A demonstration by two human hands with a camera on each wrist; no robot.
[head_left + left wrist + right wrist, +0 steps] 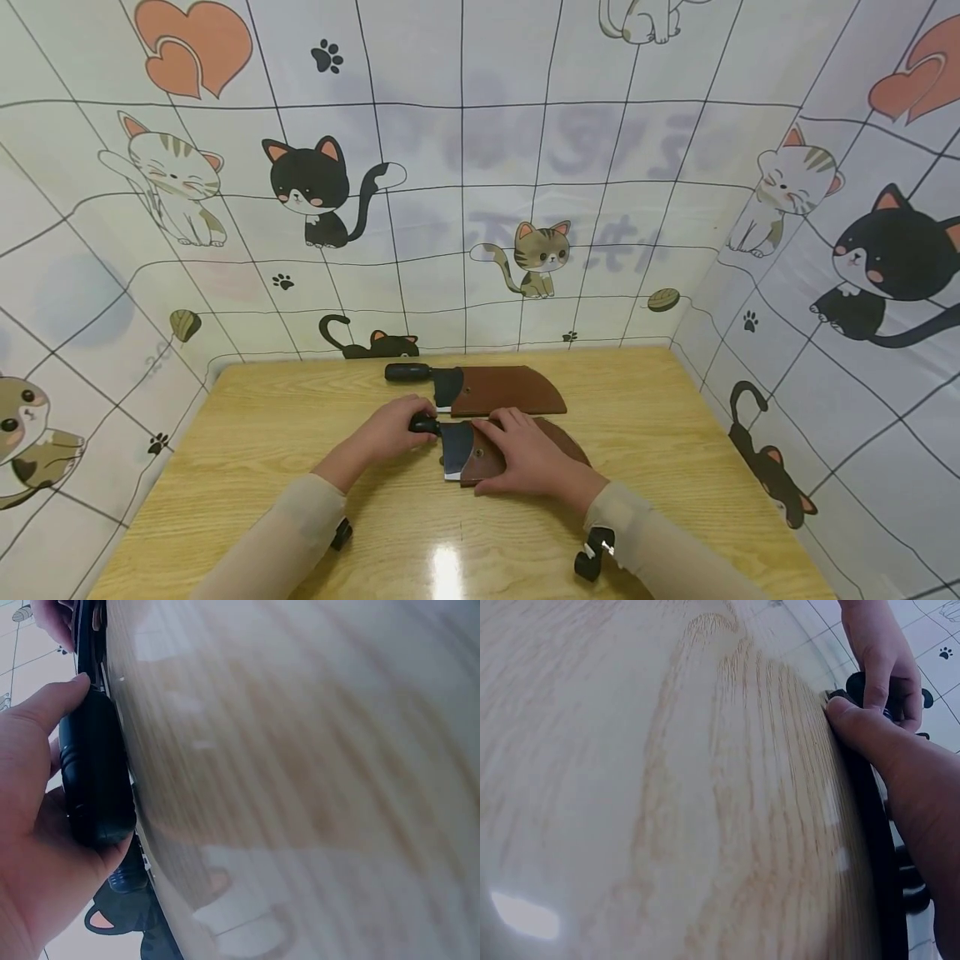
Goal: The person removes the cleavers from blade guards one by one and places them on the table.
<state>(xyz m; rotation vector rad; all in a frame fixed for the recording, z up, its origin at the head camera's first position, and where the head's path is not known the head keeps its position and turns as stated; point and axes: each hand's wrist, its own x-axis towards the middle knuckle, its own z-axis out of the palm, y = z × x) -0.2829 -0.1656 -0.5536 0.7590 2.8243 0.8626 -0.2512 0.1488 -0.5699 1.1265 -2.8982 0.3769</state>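
Observation:
A broad-bladed knife [454, 450] with a black handle [97, 769] lies on the table, mostly inside a brown leather sheath [480, 463]. Only a strip of dark blade near the handle shows. My left hand [393, 429] grips the handle, thumb along it in the left wrist view. Across the sheath lies my right hand [525, 454], holding it with the thumb at the near edge and the fingers over the far side. Behind it, untouched, lies a second sheathed knife [510, 390] with its black handle [407, 372] pointing left.
The light wooden table [262, 425] meets a cat-patterned cloth wall [465, 167] at its back and sides. Glare [447, 571] shows near the front. Each wrist carries a small black device, including the right wrist mount [592, 554].

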